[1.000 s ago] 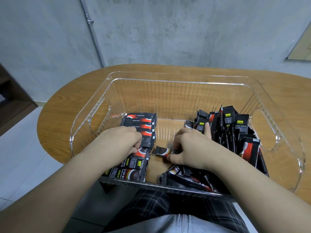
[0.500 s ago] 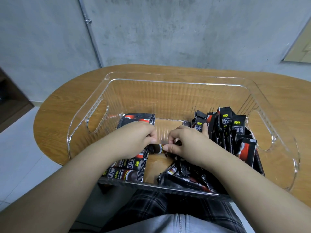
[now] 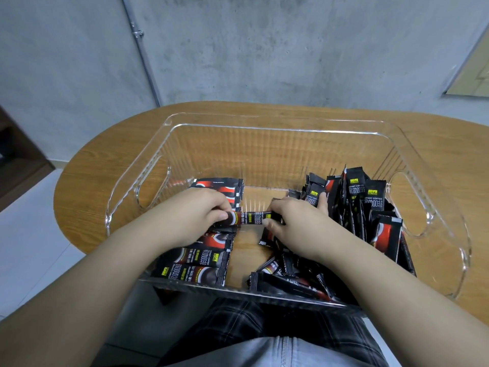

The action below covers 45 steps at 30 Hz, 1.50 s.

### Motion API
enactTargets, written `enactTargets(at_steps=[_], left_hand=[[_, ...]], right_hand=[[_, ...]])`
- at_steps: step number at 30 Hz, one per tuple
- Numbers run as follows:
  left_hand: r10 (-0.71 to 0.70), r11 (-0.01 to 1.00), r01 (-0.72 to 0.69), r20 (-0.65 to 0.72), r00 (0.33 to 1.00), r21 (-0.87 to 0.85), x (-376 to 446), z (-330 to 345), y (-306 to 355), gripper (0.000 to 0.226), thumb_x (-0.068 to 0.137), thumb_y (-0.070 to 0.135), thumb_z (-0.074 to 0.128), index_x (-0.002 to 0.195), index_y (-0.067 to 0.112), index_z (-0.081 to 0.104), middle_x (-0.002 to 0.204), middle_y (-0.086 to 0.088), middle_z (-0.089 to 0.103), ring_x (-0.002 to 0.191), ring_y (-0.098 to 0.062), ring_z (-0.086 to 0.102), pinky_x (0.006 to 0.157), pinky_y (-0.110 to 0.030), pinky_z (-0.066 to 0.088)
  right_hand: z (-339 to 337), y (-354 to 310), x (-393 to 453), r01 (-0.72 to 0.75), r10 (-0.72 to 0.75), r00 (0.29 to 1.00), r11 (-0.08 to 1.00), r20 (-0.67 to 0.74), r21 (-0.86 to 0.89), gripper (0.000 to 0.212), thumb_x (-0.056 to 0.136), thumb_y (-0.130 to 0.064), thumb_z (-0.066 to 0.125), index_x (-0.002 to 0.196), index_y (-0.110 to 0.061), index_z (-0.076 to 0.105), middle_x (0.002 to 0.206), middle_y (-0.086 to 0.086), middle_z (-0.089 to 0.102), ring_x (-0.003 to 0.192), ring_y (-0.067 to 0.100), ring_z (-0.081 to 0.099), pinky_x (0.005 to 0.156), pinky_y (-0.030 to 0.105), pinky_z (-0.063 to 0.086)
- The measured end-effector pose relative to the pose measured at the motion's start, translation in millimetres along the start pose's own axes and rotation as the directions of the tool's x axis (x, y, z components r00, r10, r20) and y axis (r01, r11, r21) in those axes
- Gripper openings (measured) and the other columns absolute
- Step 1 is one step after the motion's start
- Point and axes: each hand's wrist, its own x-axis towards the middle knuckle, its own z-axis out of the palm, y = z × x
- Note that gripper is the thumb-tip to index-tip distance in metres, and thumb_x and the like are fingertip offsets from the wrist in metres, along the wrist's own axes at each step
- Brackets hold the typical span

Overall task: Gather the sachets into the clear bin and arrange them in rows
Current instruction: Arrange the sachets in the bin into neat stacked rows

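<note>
Since half a second ago, one black instant-coffee sachet (image 3: 252, 218) has been lifted clear of the pile and is now stretched level between the two hands, which were pressed close together before. Its left end is pinched between thumb and curled fingers of the left hand (image 3: 197, 215), at 9 o'clock of the sachet; its right end is pinched by the curled thumb and fingers of the right hand (image 3: 296, 226), at 3 o'clock. One finger of the right hand is extended against the upright sachets behind it.

Both hands are held inside the clear bin (image 3: 267, 128), which is set on a rounded wooden table (image 3: 87, 181). At 9 o'clock within the bin, a flat row of sachets (image 3: 201, 263) is laid in overlapping order from the near wall to the far part of the floor, and is partly covered by the left hand. At 3 o'clock, a loose heap of sachets (image 3: 370, 202) is stood on end and leaned against the right wall. At 5 o'clock, further sachets (image 3: 288, 282) are scattered flat against the near wall. A strip of bare bin floor is left between the row and the heap.

A grey concrete wall (image 3: 264, 49) is seen at 12 o'clock.
</note>
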Motion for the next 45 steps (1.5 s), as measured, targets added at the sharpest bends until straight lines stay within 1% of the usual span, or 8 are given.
enactTargets(at_steps=[4, 7, 11, 19, 29, 36, 38, 45], left_hand=[[0.007, 0.983, 0.003, -0.049, 0.999, 0.184, -9, -5, -11, 0.014, 0.089, 0.034, 0.061, 0.101, 0.03, 0.055, 0.098, 0.014, 0.048, 0.099, -0.009, 0.047, 0.084, -0.024, 0.037], [0.026, 0.939, -0.043, 0.056, 0.998, 0.342, -13, -7, -12, 0.01, 0.086, 0.037, 0.063, 0.09, 0.033, 0.056, 0.094, 0.015, 0.049, 0.093, -0.006, 0.039, 0.085, -0.025, 0.037], [0.0, 0.903, -0.062, 0.143, 0.99, 0.424, -12, -1, -7, 0.022, 0.089, 0.044, 0.058, 0.108, 0.035, 0.059, 0.105, 0.015, 0.052, 0.106, -0.008, 0.043, 0.089, -0.025, 0.035], [0.002, 0.905, -0.066, 0.151, 0.988, 0.421, -8, 6, -7, 0.025, 0.09, 0.042, 0.057, 0.113, 0.03, 0.06, 0.109, 0.011, 0.054, 0.111, -0.011, 0.046, 0.091, -0.026, 0.036], [-0.072, 0.965, 0.016, 0.203, 0.977, 0.263, -3, 1, -9, 0.012, 0.093, 0.029, 0.057, 0.085, 0.021, 0.06, 0.087, 0.013, 0.048, 0.095, -0.011, 0.054, 0.074, -0.023, 0.038], [-0.12, 0.949, 0.032, 0.266, 0.956, 0.313, 10, -4, 3, 0.018, 0.096, 0.016, 0.05, 0.098, 0.011, 0.067, 0.097, 0.003, 0.046, 0.1, -0.02, 0.056, 0.083, -0.027, 0.043], [-0.119, 0.951, 0.038, 0.246, 0.962, 0.308, 8, -2, 1, 0.018, 0.095, 0.021, 0.053, 0.102, 0.011, 0.067, 0.098, 0.005, 0.046, 0.105, -0.017, 0.055, 0.088, -0.028, 0.043], [-0.077, 0.957, 0.036, 0.13, 0.988, 0.288, -2, 1, -3, 0.015, 0.09, 0.032, 0.06, 0.086, 0.021, 0.051, 0.087, 0.011, 0.041, 0.087, -0.01, 0.046, 0.07, -0.023, 0.032]], right_hand=[[1, -3, 2, -0.033, 0.033, 0.999, 0.999, 0.008, -0.011, 0.025, 0.101, -0.028, 0.028, 0.095, -0.014, 0.047, 0.108, 0.002, 0.056, 0.115, 0.026, 0.05, 0.11, 0.062, -0.007], [2, -3, 3, -0.044, 0.044, 0.999, 0.999, -0.004, 0.023, 0.024, 0.101, -0.026, 0.024, 0.089, -0.015, 0.042, 0.105, 0.003, 0.055, 0.113, 0.026, 0.05, 0.11, 0.06, -0.007], [2, -3, 3, -0.049, 0.049, 0.999, 0.997, -0.011, 0.053, 0.024, 0.101, -0.026, 0.024, 0.087, -0.016, 0.041, 0.1, 0.003, 0.056, 0.107, 0.025, 0.053, 0.11, 0.059, -0.009], [2, -3, 3, -0.049, 0.05, 0.999, 0.997, -0.013, 0.059, 0.024, 0.101, -0.027, 0.023, 0.086, -0.017, 0.038, 0.097, 0.002, 0.055, 0.107, 0.026, 0.052, 0.11, 0.059, -0.009], [2, -3, 3, -0.05, 0.052, 0.998, 0.995, -0.028, 0.085, 0.024, 0.101, -0.027, 0.024, 0.087, -0.017, 0.039, 0.094, 0.002, 0.055, 0.105, 0.027, 0.053, 0.111, 0.058, -0.009], [-1, -3, 2, -0.063, 0.065, 0.998, 0.987, -0.007, 0.151, 0.028, 0.098, -0.02, 0.023, 0.088, -0.013, 0.048, 0.092, 0.004, 0.059, 0.098, 0.023, 0.053, 0.112, 0.055, -0.013], [-2, -3, 3, -0.06, 0.06, 0.998, 0.982, 0.005, 0.177, 0.031, 0.096, -0.018, 0.022, 0.081, -0.014, 0.049, 0.092, 0.005, 0.057, 0.099, 0.022, 0.052, 0.112, 0.056, -0.013], [-4, -2, 3, -0.026, 0.013, 0.996, 0.991, 0.093, 0.133, 0.039, 0.095, -0.018, 0.02, 0.06, -0.015, 0.039, 0.079, 0.0, 0.045, 0.105, 0.02, 0.046, 0.109, 0.063, -0.008]])
